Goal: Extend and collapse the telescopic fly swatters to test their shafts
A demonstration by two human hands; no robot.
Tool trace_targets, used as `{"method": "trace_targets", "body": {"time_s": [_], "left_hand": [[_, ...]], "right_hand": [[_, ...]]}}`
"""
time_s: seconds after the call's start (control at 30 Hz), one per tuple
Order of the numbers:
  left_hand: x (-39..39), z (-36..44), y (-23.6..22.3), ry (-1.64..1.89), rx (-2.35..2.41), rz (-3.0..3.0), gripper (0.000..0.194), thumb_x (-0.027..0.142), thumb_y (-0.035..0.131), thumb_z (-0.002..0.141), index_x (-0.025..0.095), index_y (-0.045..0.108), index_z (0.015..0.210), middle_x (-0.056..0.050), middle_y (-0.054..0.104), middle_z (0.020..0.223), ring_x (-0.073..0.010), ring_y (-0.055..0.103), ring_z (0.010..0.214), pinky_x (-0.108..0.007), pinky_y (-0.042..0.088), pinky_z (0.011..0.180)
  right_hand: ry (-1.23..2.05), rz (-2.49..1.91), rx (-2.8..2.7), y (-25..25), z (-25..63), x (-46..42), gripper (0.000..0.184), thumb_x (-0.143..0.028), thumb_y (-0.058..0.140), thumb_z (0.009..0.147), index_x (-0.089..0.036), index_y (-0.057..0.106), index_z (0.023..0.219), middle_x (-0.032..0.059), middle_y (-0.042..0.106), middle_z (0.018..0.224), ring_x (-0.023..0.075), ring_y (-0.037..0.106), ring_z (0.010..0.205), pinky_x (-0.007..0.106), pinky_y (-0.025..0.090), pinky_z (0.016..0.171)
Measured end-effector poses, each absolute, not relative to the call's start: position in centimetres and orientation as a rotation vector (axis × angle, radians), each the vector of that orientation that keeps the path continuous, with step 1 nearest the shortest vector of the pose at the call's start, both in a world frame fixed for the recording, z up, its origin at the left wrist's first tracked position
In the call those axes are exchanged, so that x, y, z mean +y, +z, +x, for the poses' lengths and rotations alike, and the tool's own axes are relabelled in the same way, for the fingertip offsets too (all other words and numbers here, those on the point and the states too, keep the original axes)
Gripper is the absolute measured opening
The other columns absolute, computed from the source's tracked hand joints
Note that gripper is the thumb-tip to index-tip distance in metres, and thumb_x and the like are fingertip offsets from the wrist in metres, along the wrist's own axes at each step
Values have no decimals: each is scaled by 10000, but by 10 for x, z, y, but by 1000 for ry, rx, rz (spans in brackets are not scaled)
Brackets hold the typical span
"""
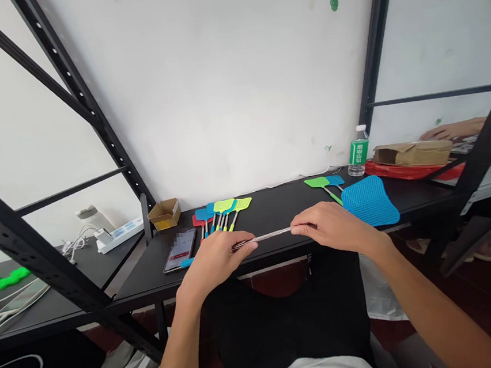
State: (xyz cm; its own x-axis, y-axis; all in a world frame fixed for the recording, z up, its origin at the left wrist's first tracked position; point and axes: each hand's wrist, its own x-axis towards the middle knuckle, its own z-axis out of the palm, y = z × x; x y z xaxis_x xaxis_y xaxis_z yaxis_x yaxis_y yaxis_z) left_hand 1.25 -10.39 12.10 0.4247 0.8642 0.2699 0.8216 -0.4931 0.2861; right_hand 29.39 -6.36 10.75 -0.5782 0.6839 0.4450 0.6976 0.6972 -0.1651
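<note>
I hold a blue fly swatter across my lap at the front edge of the black table (142,281). My left hand (220,256) is closed round its metal rod (275,234), and a blue handle end (187,263) pokes out to the left. Fingers of my right hand (330,225) pinch the rod nearer the swatter's wide, curved blue head (369,201). Beyond my left hand lie several fly swatters (224,207) in red, blue and yellow-green, fanned out. A green fly swatter (318,182) and another blue one (336,180) lie behind my right hand.
A phone (181,251) and a small open cardboard box (164,214) are at the left. A water bottle (358,153) stands at the back right, near a frame post (375,44). Further right, another person's hand (455,129) is beside a cardboard box (414,153). A power strip (122,233) lies left.
</note>
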Motion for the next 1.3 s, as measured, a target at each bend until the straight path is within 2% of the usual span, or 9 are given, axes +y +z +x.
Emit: {"method": "trace_targets", "body": {"time_s": [0.27,0.47,0.7,0.93,1.3], "left_hand": [[-108,18,123,604,1540,2614,440,522,398,1007,265,750,1070,-19,720,783,-177,603,691,-275,370,665],[-109,19,123,603,1571,2675,425,522,395,1014,288,749,1045,3,699,729,-155,574,636,-263,333,628],[-110,19,123,657,1503,2753,496,524,359,1021,232,757,970,-18,623,613,-153,543,571,-258,308,602],[-109,19,122,673,1490,2762,505,524,352,1021,228,745,907,-17,600,592,-157,540,567,-259,299,596],[-109,19,122,671,1483,2788,506,523,344,1024,234,749,932,-27,636,626,-163,566,587,-258,317,606]], "right_hand": [[-70,-1068,-2456,111,294,-68,395,-391,437,1019,-238,686,753,11,677,679,182,588,632,301,276,588],[-85,-1067,-2454,109,292,-68,394,-378,444,1020,-221,598,694,2,636,635,166,529,590,309,227,576],[-80,-1065,-2458,107,291,-66,416,-390,444,1019,-213,559,659,-6,574,579,151,477,545,310,220,575],[-86,-1057,-2449,106,290,-65,416,-388,456,1012,-210,558,650,0,579,580,152,477,541,310,223,579],[-66,-1053,-2441,107,289,-66,427,-395,456,1011,-207,559,642,0,575,570,148,454,525,311,223,576]]}}
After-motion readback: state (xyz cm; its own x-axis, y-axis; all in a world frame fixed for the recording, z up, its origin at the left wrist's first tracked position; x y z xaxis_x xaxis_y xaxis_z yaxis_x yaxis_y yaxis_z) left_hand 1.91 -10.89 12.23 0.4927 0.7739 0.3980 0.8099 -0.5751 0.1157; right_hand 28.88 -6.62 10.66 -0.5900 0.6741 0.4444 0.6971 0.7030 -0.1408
